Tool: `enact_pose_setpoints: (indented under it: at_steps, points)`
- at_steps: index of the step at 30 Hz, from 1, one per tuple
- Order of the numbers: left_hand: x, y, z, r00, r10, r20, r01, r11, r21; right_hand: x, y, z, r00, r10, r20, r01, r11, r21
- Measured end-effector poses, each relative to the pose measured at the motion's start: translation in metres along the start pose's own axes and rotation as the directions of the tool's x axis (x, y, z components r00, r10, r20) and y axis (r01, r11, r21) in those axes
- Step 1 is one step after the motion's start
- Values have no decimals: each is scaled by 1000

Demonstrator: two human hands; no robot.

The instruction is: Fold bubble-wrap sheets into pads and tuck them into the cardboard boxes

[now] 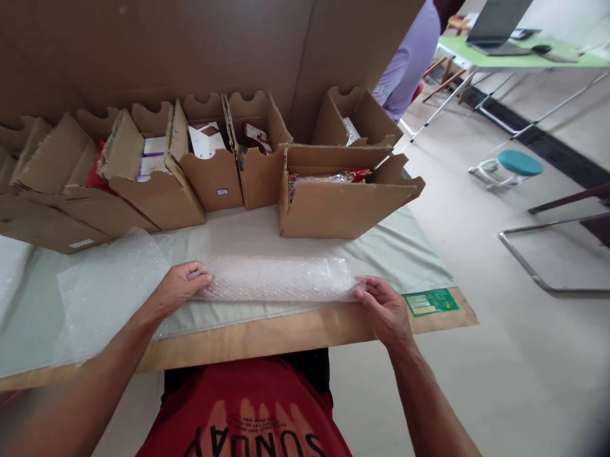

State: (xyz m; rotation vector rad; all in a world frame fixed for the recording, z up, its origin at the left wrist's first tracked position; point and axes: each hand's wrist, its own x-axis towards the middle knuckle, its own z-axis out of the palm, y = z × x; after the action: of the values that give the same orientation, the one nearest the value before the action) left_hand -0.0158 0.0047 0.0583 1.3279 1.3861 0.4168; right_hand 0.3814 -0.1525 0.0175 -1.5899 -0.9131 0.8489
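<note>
A long parcel rolled in clear bubble wrap [278, 279] lies across the pale green mat [384, 248] near the table's front edge. My left hand [180, 287] grips its left end with the fingers curled onto the wrap. At the other end, my right hand [385, 310] pinches the wrap. What is inside the roll is hidden. A loose sheet of bubble wrap [107, 288] lies flat under and to the left of my left forearm.
A row of open cardboard boxes [212, 165] with packaged goods stands behind the parcel, one wider box [340, 206] closest. A tall cardboard wall [191, 38] rises at the back. Right of the table are a teal stool [517, 164], chair frames, a green desk, and a person in purple [408, 55].
</note>
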Motion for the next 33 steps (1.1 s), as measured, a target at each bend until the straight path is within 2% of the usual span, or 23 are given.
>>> enact_pose_setpoints:
  at_steps: [4,7,9,12,16,18,19,21,22,23,24,26,28,31,33]
  points:
    - [-4,-4,3,999,32,-44,-32,999,-1,2,2,4,998,-27,50,33,992,-121]
    - [-5,-8,7,994,55,-91,-59,997,-49,5,2,11,998,-68,-9,63,959,-275]
    - [-3,-11,11,990,75,-122,-78,997,-22,6,1,16,994,-92,-51,68,932,-356]
    - [1,-13,15,970,161,-182,-119,968,221,6,2,23,986,-124,-109,54,865,-498]
    - [5,-18,19,923,289,-252,-60,757,651,4,6,29,977,-162,-138,39,776,-630]
    - [4,-20,22,883,374,-284,-36,657,753,4,9,31,972,-192,-136,56,751,-658]
    - [2,-21,24,844,447,-296,-51,618,785,4,10,32,969,-206,-133,66,741,-668]
    - [-4,-21,33,729,618,-294,-123,541,832,5,11,33,968,-221,-119,80,723,-686]
    - [-8,-20,39,676,689,-261,-173,492,853,5,11,33,968,-223,-112,84,714,-696]
    - [-12,-20,46,641,742,-197,-234,432,871,6,11,32,969,-224,-104,87,705,-704]
    - [-15,-20,54,627,772,-106,-302,366,880,6,11,32,969,-228,-96,93,696,-712]
    - [-19,-21,69,639,763,100,-435,251,865,6,12,30,964,-251,-86,110,671,-733]
    - [-19,-25,81,668,707,232,-509,207,835,7,14,26,954,-288,-85,121,628,-768]
    - [-13,-32,86,702,660,267,-526,229,819,12,16,22,954,-289,-72,109,564,-818]
    - [-10,-34,84,698,662,272,-535,230,813,19,13,21,974,-219,-62,71,552,-831]
